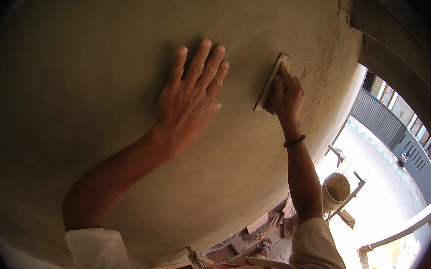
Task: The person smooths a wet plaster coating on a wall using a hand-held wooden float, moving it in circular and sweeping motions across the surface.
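Note:
A broad grey-brown plastered wall (114, 76) fills most of the view. Against it lies my left hand (191, 94), fingers stretched up and slightly spread, holding nothing. To its right, my right hand (288, 94) grips a plastering float (271, 86), a narrow flat tool. The float stands tilted on the wall, its long side running from upper right to lower left. My palm and some fingers hide its handle. A dark bracelet (294, 141) circles my right wrist.
Below right, a round bucket (336, 187) stands by wooden poles (355, 196). Planks and rubble (274, 220) lie near a sandalled foot (265, 245). A dark beam (403, 63) overhangs the wall's right edge. Beyond are a bright paved street (376, 152) and a grey fence (379, 114).

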A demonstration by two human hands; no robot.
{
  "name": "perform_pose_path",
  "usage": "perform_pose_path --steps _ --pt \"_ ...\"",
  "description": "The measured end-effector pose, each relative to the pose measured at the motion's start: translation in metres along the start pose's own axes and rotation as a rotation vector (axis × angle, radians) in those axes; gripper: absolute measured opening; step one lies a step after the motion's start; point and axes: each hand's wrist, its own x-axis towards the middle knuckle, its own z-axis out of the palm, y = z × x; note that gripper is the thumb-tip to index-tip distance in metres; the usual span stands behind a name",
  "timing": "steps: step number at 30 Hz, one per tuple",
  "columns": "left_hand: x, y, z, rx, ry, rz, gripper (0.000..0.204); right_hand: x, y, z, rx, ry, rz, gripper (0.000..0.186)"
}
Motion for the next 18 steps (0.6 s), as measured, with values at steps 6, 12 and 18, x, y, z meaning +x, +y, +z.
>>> perform_pose_path --steps 6,12,18 --pt "0.029 0.014 0.022 0.087 -0.029 0.091 0.076 -0.096 -0.018 0.005 0.067 -0.066 -0.108 0.039" --pt "0.026 0.028 0.026 0.146 -0.087 0.202 0.079 -0.075 -0.012 0.001 0.064 -0.019 -0.174 0.037" --pt "-0.039 0.012 0.019 -0.059 -0.142 0.115 0.09 0.039 -0.069 -0.006 0.136 0.077 -0.226 0.035"
